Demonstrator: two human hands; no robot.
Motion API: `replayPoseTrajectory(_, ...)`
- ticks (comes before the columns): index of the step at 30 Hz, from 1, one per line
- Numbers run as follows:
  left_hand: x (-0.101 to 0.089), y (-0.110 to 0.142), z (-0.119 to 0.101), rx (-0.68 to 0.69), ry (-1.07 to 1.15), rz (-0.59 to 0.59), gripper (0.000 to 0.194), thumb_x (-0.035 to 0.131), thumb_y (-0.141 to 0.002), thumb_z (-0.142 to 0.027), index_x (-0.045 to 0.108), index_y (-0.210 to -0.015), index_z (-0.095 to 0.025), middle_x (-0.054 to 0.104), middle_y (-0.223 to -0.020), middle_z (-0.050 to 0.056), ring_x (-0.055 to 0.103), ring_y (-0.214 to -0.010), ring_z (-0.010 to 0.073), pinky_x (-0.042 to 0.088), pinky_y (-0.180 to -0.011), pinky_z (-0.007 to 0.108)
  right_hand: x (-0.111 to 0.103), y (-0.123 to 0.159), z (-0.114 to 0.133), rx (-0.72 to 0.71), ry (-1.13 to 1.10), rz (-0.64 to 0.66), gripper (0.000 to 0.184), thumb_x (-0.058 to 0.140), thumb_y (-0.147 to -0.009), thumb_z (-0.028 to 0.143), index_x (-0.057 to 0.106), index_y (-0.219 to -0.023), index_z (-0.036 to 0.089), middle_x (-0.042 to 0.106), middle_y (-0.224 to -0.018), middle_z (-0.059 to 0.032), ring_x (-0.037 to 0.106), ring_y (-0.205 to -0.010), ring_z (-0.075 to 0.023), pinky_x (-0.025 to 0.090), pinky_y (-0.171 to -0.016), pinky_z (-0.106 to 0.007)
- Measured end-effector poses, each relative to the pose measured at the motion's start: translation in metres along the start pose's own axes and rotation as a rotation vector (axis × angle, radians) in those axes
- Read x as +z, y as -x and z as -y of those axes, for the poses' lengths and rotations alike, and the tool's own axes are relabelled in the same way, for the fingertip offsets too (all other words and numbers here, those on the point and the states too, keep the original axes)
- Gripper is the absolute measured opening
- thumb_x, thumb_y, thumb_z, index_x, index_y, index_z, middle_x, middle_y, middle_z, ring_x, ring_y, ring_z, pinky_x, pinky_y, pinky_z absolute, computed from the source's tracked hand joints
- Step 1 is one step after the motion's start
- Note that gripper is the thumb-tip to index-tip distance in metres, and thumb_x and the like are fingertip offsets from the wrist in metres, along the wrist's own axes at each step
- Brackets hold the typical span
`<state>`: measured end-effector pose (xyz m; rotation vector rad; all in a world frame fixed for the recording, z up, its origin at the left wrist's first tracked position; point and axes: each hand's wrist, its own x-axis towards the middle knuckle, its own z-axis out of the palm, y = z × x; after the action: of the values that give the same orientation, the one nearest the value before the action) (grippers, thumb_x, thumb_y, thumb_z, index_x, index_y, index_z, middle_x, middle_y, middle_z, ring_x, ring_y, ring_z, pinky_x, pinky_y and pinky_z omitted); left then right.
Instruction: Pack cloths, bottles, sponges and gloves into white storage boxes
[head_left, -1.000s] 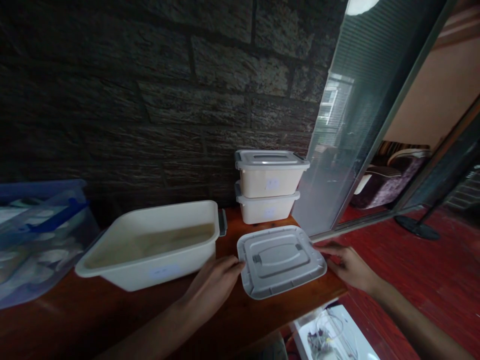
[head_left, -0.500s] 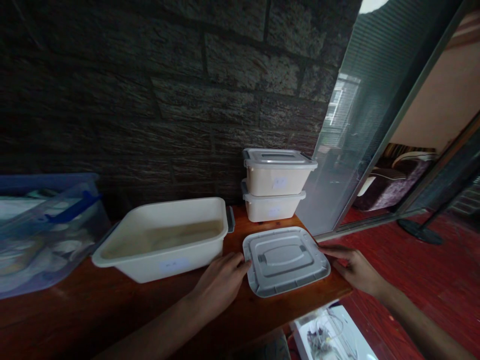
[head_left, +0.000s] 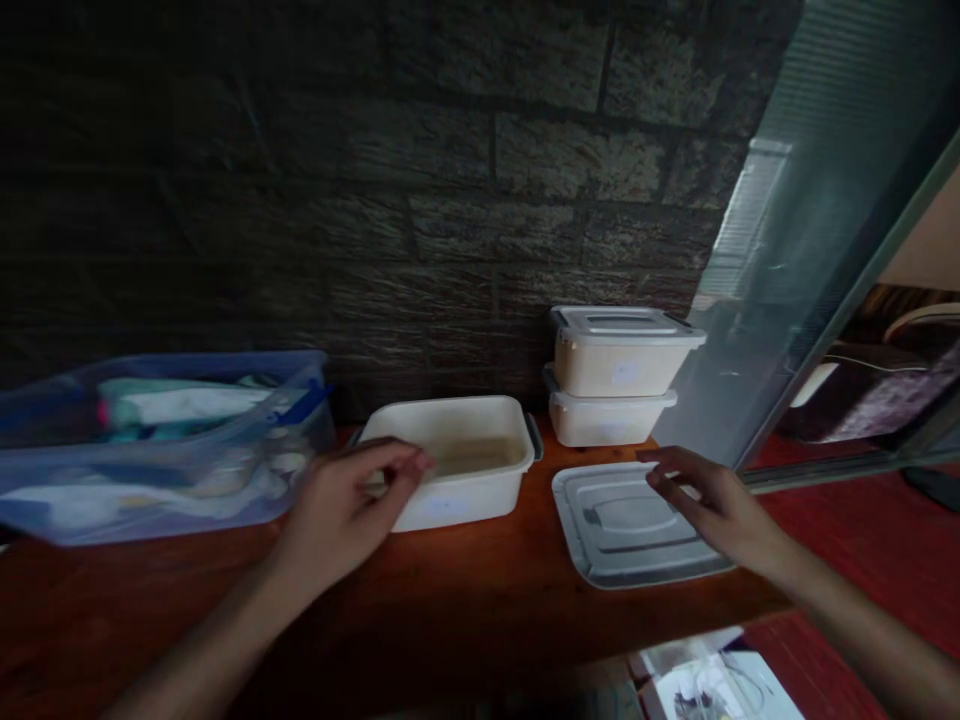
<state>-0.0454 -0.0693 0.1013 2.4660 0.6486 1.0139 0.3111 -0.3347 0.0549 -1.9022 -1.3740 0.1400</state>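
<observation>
My left hand (head_left: 341,505) is raised in front of the left end of an open white plastic box (head_left: 457,500). Its fingers curve loosely toward the thumb, and I see nothing in them. A pale label is stuck on the box's front wall. To the right, a grey-white lid (head_left: 626,520) lies flat on the wooden table (head_left: 480,590). My right hand (head_left: 712,505) hovers over the lid's right part, fingers bent and a little apart, holding nothing I can see.
Two lidded white boxes (head_left: 626,375) are stacked behind the lid, near a glass door (head_left: 810,250). A blue translucent bin (head_left: 172,490) with cloth and other items stands at the left. Below the table's front edge is a white container (head_left: 720,685) with cables. A dark brick wall (head_left: 375,230) rises behind.
Both hands have come off the lid's edges. My left hand has moved left to the open box, and my right hand is now above the lid. The view has turned left.
</observation>
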Motion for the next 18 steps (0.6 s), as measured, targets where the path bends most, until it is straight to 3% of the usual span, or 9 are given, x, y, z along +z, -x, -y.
replayPoseTrajectory(2, -0.018, -0.012, 0.025, -0.11, -0.015, -0.11, 0.026, 0.056, -0.096, -0.038, 0.076, -0.094, -0.021, 0.078, -0.093, 0.002, 0.071, -0.085, 0.0197, 0.054, -0.075, 0.027, 0.02, -0.029, 0.016, -0.012, -0.104, 0.045, 0.043, 0.057, -0.098, 0.051, 0.066, -0.131, 0.025, 0.073, -0.12, -0.011, 0.071, -0.105, -0.0268, 0.059, -0.088, -0.037)
replayPoseTrajectory(4, -0.025, -0.021, 0.05, -0.157, -0.024, -0.094, 0.033, 0.054, -0.096, -0.043, 0.077, -0.102, -0.02, 0.077, -0.105, 0.006, 0.071, -0.097, 0.0237, 0.054, -0.087, 0.032, 0.043, -0.063, 0.028, -0.004, -0.22, 0.063, 0.051, 0.055, -0.097, 0.055, 0.064, -0.137, 0.024, 0.073, -0.125, -0.0114, 0.07, -0.112, -0.0289, 0.057, -0.097, -0.042)
replayPoseTrajectory(7, -0.018, -0.026, 0.081, -0.195, -0.052, -0.038, 0.047, 0.056, -0.093, -0.048, 0.072, -0.125, -0.016, 0.069, -0.13, 0.013, 0.063, -0.122, 0.0293, 0.045, -0.109, 0.041, 0.082, -0.11, 0.043, 0.037, -0.304, 0.02, 0.059, 0.057, -0.094, 0.06, 0.063, -0.139, 0.023, 0.069, -0.134, -0.0102, 0.066, -0.122, -0.0314, 0.052, -0.106, -0.047)
replayPoseTrajectory(10, -0.003, -0.024, 0.096, -0.22, -0.003, 0.017, 0.053, 0.049, -0.096, -0.044, 0.063, -0.138, -0.016, 0.059, -0.147, 0.012, 0.054, -0.138, 0.0266, 0.036, -0.119, 0.038, 0.118, -0.138, 0.057, 0.049, -0.295, 0.032, 0.059, 0.058, -0.093, 0.06, 0.065, -0.138, 0.022, 0.071, -0.131, -0.0104, 0.066, -0.123, -0.032, 0.049, -0.109, -0.048)
replayPoseTrajectory(14, 0.005, -0.014, 0.093, -0.281, 0.053, 0.063, 0.058, 0.043, -0.098, -0.046, 0.054, -0.148, -0.019, 0.05, -0.157, 0.01, 0.039, -0.15, 0.0281, 0.027, -0.124, 0.042, 0.146, -0.14, 0.07, 0.081, -0.232, 0.021, 0.067, 0.061, -0.091, 0.058, 0.06, -0.144, 0.018, 0.06, -0.146, -0.0128, 0.053, -0.139, -0.0326, 0.037, -0.12, -0.047)
replayPoseTrajectory(18, -0.005, 0.006, 0.078, -0.306, 0.066, 0.071, 0.057, 0.039, -0.1, -0.05, 0.052, -0.15, -0.025, 0.051, -0.156, 0.006, 0.04, -0.15, 0.0264, 0.028, -0.124, 0.04, 0.153, -0.116, 0.076, 0.113, -0.195, 0.01, 0.078, 0.053, -0.094, 0.059, 0.046, -0.154, 0.011, 0.047, -0.156, -0.0159, 0.039, -0.148, -0.0336, 0.027, -0.124, -0.049)
